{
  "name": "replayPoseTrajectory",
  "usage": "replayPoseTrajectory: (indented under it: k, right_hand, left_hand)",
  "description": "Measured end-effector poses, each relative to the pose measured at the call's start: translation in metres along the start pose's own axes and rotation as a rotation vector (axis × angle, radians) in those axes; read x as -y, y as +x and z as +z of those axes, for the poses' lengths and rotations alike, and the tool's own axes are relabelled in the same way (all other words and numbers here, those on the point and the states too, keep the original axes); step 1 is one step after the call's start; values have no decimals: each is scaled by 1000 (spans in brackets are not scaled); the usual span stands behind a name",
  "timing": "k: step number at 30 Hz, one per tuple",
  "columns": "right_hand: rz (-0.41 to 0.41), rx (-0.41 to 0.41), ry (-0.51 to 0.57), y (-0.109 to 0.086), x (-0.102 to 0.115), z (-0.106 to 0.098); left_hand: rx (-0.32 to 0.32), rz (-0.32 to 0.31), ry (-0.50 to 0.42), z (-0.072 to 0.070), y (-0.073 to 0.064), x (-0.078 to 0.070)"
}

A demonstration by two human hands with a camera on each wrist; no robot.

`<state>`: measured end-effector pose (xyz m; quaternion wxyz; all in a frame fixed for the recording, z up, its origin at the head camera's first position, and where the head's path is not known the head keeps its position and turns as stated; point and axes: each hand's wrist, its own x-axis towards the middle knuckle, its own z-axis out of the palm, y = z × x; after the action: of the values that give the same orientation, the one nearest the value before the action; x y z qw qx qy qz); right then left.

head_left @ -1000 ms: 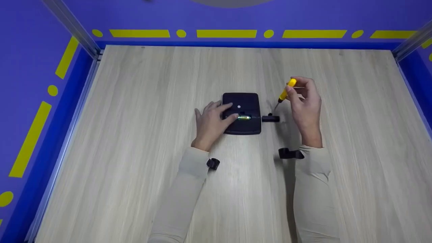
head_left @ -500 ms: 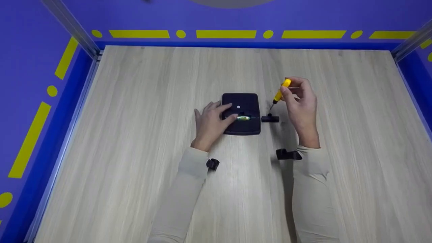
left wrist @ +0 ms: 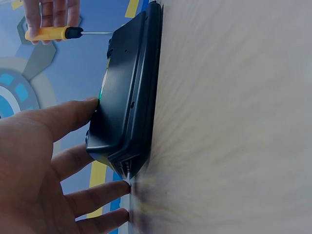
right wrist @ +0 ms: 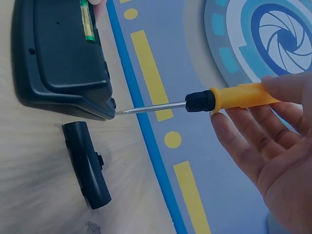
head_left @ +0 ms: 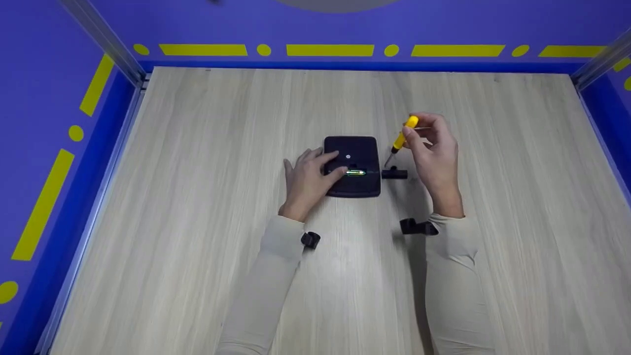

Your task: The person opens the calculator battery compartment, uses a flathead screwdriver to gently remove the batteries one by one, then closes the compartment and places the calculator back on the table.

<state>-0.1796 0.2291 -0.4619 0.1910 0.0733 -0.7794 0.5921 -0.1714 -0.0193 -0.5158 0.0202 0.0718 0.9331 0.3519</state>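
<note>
A black, flat, calculator-like device (head_left: 352,187) lies with its back up, a green battery (head_left: 356,172) showing in its uncovered slot. My left hand (head_left: 310,180) rests on its left side, thumb beside the battery and forefinger on the back; the other fingers spread out past the edge (left wrist: 97,200). With thumb and fingertips my right hand (head_left: 436,153) pinches the yellow handle of a screwdriver (head_left: 402,138). The shaft slants down to the left, its tip close to the device's right edge (right wrist: 117,112). Just below the tip lies a small black battery cover (head_left: 395,174).
The things lie on a wood-grain table (head_left: 197,197). A blue wall (head_left: 325,29) with yellow marks stands behind it, another at the left. Black wrist-camera mounts (head_left: 310,240) sit on both sleeves.
My right hand has moved left with the screwdriver, its tip passing from above the battery cover toward the device's right edge. The left hand, device and cover stay put.
</note>
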Motion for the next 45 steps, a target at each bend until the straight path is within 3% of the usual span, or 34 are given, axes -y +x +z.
replayPoseTrajectory:
  k: [13,19,36,45]
  right_hand:
    - [-35,45,66,-2,3,4]
    - [-37,93,69,-4,3,10]
    - [-59,191,41,-7,5,19]
    - [-88,198,65,-7,-1,21]
  left_hand:
    - [7,-11,10,0,1,0]
    - [-5,9,-3,0,0,1]
    - [11,-9,1,0,-1,-1]
    - [6,-12,5,-1,0,-1]
